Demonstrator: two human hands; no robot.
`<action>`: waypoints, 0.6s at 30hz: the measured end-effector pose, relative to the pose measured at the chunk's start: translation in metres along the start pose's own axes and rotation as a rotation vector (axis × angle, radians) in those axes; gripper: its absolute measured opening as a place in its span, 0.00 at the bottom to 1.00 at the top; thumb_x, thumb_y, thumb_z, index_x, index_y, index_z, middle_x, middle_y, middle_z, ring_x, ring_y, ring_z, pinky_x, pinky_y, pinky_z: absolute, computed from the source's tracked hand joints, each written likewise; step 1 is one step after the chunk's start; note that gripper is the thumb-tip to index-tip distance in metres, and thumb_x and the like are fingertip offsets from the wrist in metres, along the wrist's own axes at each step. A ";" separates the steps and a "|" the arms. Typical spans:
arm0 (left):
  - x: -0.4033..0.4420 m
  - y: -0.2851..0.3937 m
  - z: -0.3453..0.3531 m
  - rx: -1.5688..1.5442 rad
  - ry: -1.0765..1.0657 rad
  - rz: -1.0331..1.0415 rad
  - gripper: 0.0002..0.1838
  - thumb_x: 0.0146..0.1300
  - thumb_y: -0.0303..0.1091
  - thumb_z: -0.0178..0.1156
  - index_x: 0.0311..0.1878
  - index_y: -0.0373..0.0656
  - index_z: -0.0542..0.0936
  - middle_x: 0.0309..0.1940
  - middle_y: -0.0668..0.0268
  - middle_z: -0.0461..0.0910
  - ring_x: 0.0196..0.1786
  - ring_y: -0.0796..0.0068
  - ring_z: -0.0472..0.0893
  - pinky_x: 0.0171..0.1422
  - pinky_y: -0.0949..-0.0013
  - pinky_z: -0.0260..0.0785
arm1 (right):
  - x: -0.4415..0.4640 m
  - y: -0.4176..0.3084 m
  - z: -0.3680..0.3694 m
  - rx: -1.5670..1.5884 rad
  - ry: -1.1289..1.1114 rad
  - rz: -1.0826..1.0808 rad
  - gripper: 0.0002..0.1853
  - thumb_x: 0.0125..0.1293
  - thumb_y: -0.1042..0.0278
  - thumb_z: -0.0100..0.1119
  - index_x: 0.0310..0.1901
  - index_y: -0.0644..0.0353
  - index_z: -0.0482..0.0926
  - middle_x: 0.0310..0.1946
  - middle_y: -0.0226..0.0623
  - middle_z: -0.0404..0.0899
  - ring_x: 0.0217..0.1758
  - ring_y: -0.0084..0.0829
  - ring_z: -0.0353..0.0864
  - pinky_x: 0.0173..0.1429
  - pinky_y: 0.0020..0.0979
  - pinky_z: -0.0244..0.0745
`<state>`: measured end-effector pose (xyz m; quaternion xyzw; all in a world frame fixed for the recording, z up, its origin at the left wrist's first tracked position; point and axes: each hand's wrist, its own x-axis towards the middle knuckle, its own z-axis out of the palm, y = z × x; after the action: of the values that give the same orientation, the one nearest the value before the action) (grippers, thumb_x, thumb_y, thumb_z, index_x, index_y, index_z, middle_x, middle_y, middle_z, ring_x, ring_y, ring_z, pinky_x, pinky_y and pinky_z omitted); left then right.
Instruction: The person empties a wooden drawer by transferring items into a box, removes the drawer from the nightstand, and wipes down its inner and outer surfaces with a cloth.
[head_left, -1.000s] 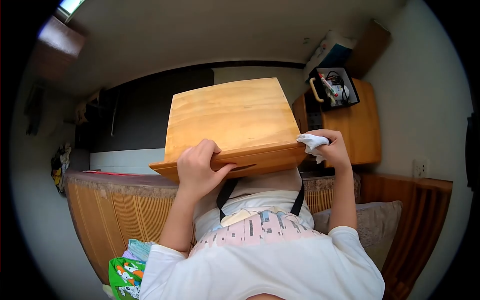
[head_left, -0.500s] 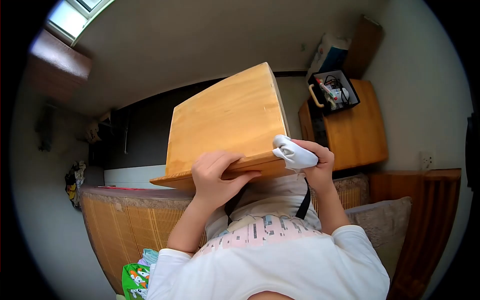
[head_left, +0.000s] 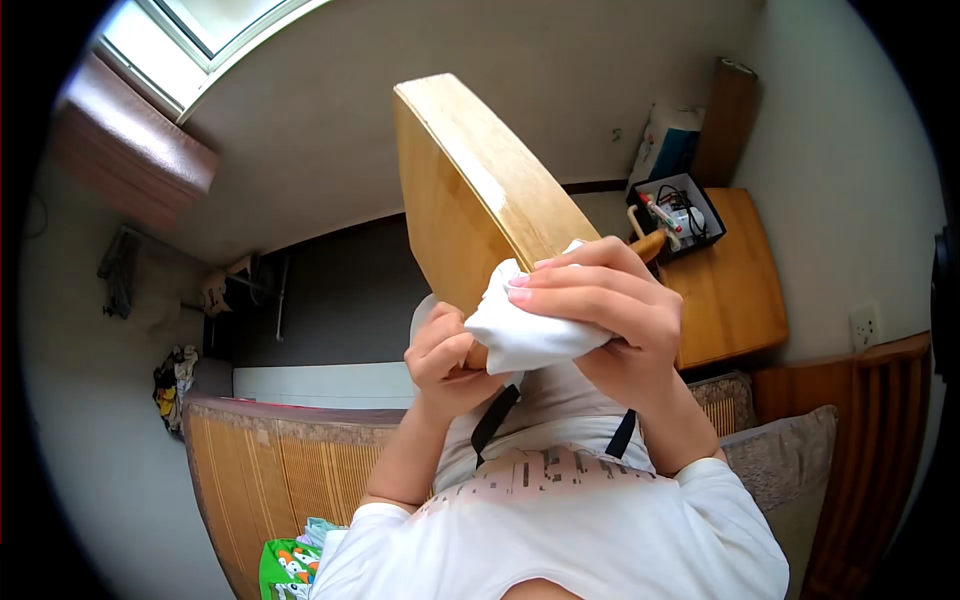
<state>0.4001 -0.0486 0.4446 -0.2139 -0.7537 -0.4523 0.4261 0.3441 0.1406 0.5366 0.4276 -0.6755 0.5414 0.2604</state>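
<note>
A light-wood drawer is held up in front of me, tilted, with its narrow side panel turned upward. My left hand is closed round its near lower edge; part of the fingers is hidden. A white cloth is bunched in my right hand, its fingers laid over the top of it. The cloth rests against the near end of the drawer and covers that corner. My two hands are close together, left one slightly lower.
To the right stands a wooden cabinet bearing a black box of cables and small items. Below me lies a bed with a bamboo mat and a grey pillow. A green printed bag lies at lower left. A window is at upper left.
The drawer has been turned from its broad face to its narrow side. My right hand has moved left with the cloth onto the drawer's near end. My left hand has shifted its grip.
</note>
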 end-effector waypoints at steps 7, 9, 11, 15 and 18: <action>-0.017 -0.003 0.002 0.040 0.050 -0.051 0.24 0.45 0.29 0.87 0.34 0.42 0.76 0.35 0.57 0.87 0.34 0.65 0.84 0.38 0.70 0.75 | -0.017 0.036 0.005 0.219 0.433 0.527 0.15 0.63 0.82 0.66 0.52 0.61 0.86 0.40 0.29 0.86 0.41 0.18 0.84 0.41 0.23 0.79; -0.017 0.001 -0.004 0.050 0.066 -0.076 0.25 0.43 0.27 0.87 0.33 0.43 0.75 0.33 0.57 0.86 0.32 0.65 0.83 0.38 0.69 0.74 | -0.024 0.039 0.000 0.239 0.634 0.612 0.15 0.67 0.79 0.65 0.55 0.63 0.84 0.43 0.31 0.86 0.46 0.21 0.84 0.47 0.23 0.79; -0.016 0.000 -0.006 0.056 0.080 -0.091 0.26 0.41 0.26 0.87 0.32 0.44 0.74 0.31 0.58 0.86 0.30 0.65 0.82 0.38 0.68 0.74 | -0.028 0.037 0.007 0.009 0.459 0.402 0.16 0.66 0.75 0.65 0.56 0.60 0.85 0.50 0.38 0.87 0.54 0.29 0.86 0.57 0.28 0.79; -0.053 -0.013 0.000 -0.026 0.150 -0.326 0.16 0.53 0.30 0.79 0.33 0.42 0.77 0.25 0.65 0.81 0.25 0.72 0.76 0.33 0.69 0.68 | -0.032 -0.011 0.054 -0.301 -0.064 -0.052 0.17 0.76 0.63 0.50 0.55 0.55 0.88 0.56 0.38 0.87 0.66 0.41 0.83 0.80 0.40 0.61; -0.025 -0.002 -0.004 0.065 0.128 -0.065 0.18 0.50 0.29 0.81 0.32 0.43 0.77 0.22 0.67 0.79 0.22 0.72 0.73 0.32 0.70 0.66 | -0.034 0.012 0.046 -0.317 -0.019 -0.075 0.18 0.75 0.67 0.49 0.56 0.56 0.88 0.58 0.41 0.86 0.68 0.44 0.81 0.80 0.43 0.60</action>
<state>0.4141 -0.0513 0.4236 -0.1461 -0.7456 -0.4540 0.4653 0.3557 0.1074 0.4896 0.4112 -0.7384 0.4137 0.3383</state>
